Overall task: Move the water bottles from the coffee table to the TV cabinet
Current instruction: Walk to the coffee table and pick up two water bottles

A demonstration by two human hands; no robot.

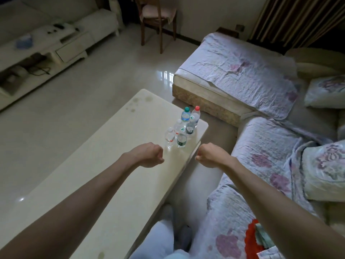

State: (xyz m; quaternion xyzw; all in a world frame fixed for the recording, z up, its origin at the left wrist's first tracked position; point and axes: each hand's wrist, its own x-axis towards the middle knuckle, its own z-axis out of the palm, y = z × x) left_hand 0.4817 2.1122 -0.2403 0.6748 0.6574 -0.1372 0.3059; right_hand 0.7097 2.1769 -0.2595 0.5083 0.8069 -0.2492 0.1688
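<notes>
Several clear water bottles stand upright in a cluster near the far right corner of the cream coffee table (115,165). One has a green cap (185,116), one a red cap (195,116), and one with a dark label (181,141) stands nearest to me, beside a small clear one (169,137). My left hand (149,155) hovers over the table just short of the cluster, fingers curled, holding nothing. My right hand (210,155) is a loose fist past the table's right edge, also holding nothing. The TV cabinet (43,51) stands across the floor at the upper left.
A sofa with floral covers (261,165) runs along the right, its chaise (233,75) beyond the table. A wooden chair (158,17) stands at the back. Glossy floor (93,94) lies between table and cabinet. Small items sit on the cabinet top.
</notes>
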